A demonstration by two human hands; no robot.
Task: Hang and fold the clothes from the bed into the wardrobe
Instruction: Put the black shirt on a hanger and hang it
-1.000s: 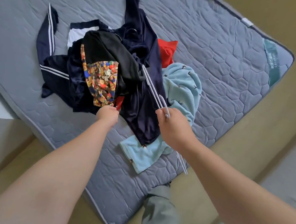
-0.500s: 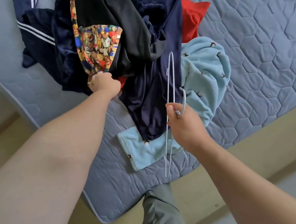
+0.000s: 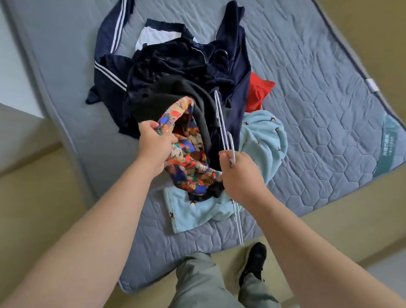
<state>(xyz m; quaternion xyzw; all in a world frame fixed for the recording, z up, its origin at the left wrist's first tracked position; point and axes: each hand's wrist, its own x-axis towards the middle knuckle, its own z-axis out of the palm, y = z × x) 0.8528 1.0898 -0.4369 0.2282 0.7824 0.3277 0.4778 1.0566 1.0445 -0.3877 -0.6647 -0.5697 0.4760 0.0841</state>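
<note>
Clothes (image 3: 179, 81) lie heaped near the middle of a grey quilted mattress (image 3: 328, 96), seen from above. The heap holds a navy striped garment (image 3: 109, 56), a black top (image 3: 167, 97), a red piece (image 3: 258, 89) and a pale blue fleece (image 3: 263, 140). The person's left hand (image 3: 154, 143) pinches the edge of a bright patterned garment (image 3: 186, 157), lifted from the heap and held open between both hands. The right hand (image 3: 241, 176) is curled tight around a thin white wire hanger (image 3: 221, 123) and also touches the patterned cloth. Grey trousers (image 3: 207, 292) and a black shoe (image 3: 254, 262) stand on the tan floor (image 3: 15, 209) at the mattress corner.
</note>
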